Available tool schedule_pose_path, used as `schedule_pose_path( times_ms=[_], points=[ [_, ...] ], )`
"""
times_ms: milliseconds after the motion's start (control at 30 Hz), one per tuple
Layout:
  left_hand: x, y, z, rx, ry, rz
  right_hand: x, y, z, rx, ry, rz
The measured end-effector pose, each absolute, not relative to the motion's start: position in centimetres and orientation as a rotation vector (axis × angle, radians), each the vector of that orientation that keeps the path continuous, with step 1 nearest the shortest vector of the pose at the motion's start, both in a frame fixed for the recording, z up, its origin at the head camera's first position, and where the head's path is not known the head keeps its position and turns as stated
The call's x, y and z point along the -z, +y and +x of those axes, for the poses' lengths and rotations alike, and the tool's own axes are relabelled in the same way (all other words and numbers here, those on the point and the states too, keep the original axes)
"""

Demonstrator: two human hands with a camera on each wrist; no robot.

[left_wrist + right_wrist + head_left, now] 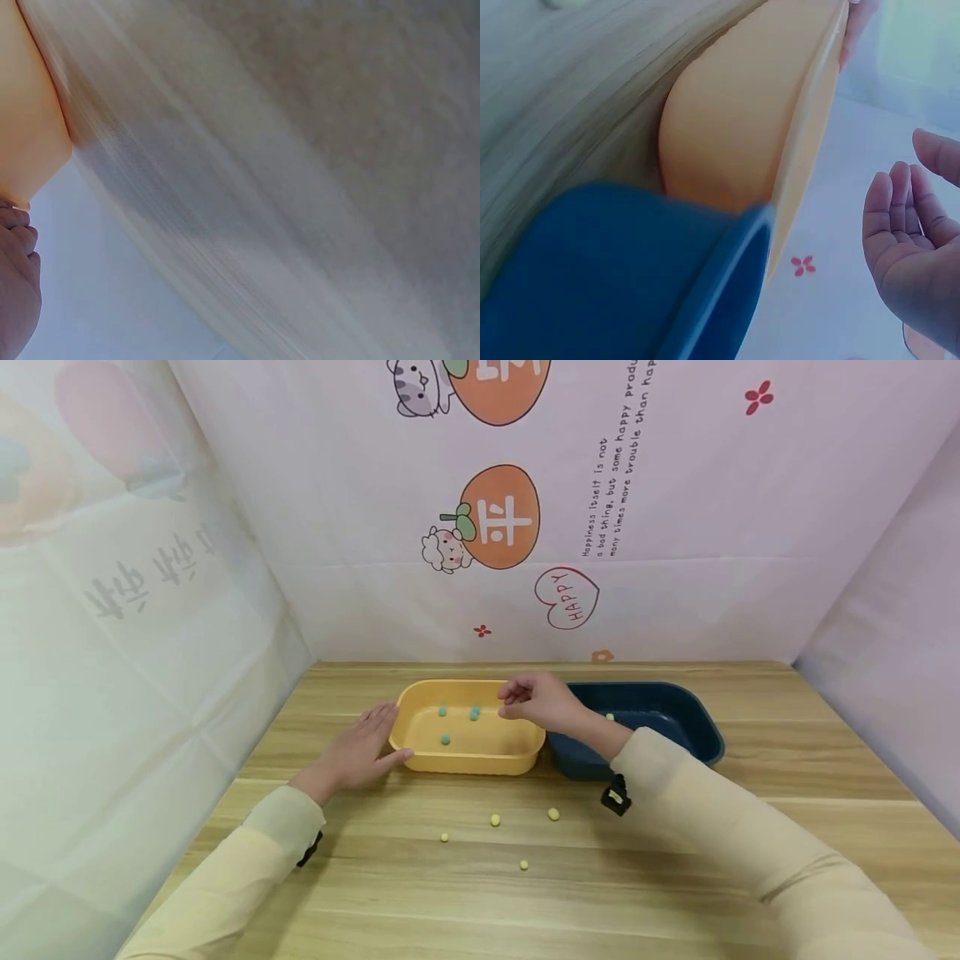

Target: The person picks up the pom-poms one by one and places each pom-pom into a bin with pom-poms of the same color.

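Observation:
My left hand (360,750) rests against the left end of a yellow plastic tub (472,763), fingers straight along the rim and thumb at its front edge. Several small blue-green balls (446,739) lie inside that tub. Above its right end hovers my right hand (543,702), which in the right wrist view shows loosely bent fingers (881,206) with the thumb apart and nothing visible between them. A dark blue tub (712,745) stands to the right, partly hidden by the right forearm. One pale yellow ball (610,717) shows inside it.
Several pale yellow balls, among them a larger one (553,814), are scattered on the wooden table (390,893) in front of the tubs. A printed white cloth (360,568) hangs behind the table, with plain cloth at both sides.

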State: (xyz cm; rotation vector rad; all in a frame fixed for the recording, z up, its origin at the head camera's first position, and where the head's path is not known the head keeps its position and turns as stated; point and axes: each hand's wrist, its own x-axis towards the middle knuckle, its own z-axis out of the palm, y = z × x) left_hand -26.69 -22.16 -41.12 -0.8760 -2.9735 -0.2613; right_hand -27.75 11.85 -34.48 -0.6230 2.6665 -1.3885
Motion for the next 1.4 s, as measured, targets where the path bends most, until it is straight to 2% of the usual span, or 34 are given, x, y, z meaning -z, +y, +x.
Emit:
schedule_pose_path(
  times_ms=[267, 633, 1000, 1400],
  points=[
    [40.9, -21.9, -26.7, 0.258, -2.959, -0.890, 34.7, 16.4, -26.3, 1.453, 2.688, -0.680],
    [40.7, -21.8, -26.7, 0.251, -2.950, -0.905, 35.0, 22.8, -23.6, 1.373, 2.841, -0.589],
    [40.7, -21.9, -26.8, 0.253, -2.962, -0.899, 35.7, 28.5, -21.6, 1.290, 3.090, -0.740],
    [40.1, -22.0, -26.3, 0.230, -2.959, -0.926, 37.5, 33.2, -20.7, 0.870, 3.406, -0.954]
  ],
)
